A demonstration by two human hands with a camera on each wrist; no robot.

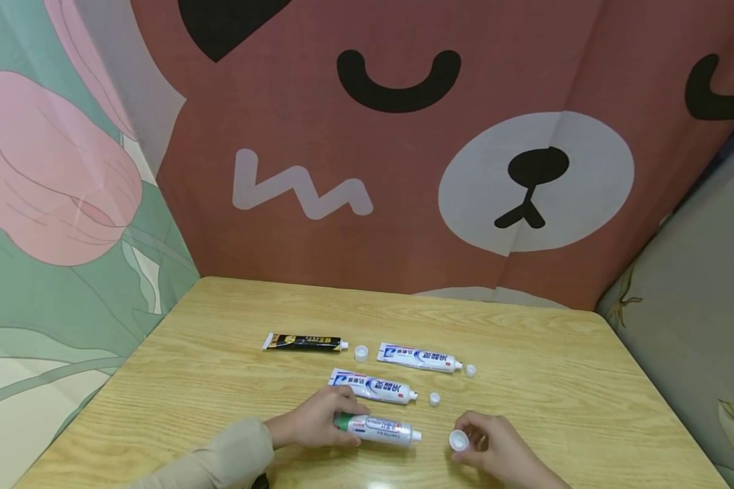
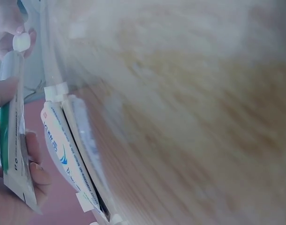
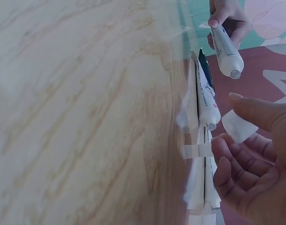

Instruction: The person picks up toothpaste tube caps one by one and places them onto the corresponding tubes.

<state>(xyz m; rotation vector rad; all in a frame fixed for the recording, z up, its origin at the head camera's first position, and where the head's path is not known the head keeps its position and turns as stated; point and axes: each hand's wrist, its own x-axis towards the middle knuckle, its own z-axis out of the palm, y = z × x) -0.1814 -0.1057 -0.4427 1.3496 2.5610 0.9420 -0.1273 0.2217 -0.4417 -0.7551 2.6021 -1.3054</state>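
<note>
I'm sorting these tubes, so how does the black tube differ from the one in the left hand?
The black tube is mostly black with yellowish markings; the held tube is pale with a green part.
The black tube lies untouched on the table, while the left hand grips the held tube.
Both are uncapped, nozzles pointing right in the head view.

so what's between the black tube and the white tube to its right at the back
A white cap lies on the table between the black tube and the white tube, nearer the black tube's nozzle; the head view shows it.
</note>
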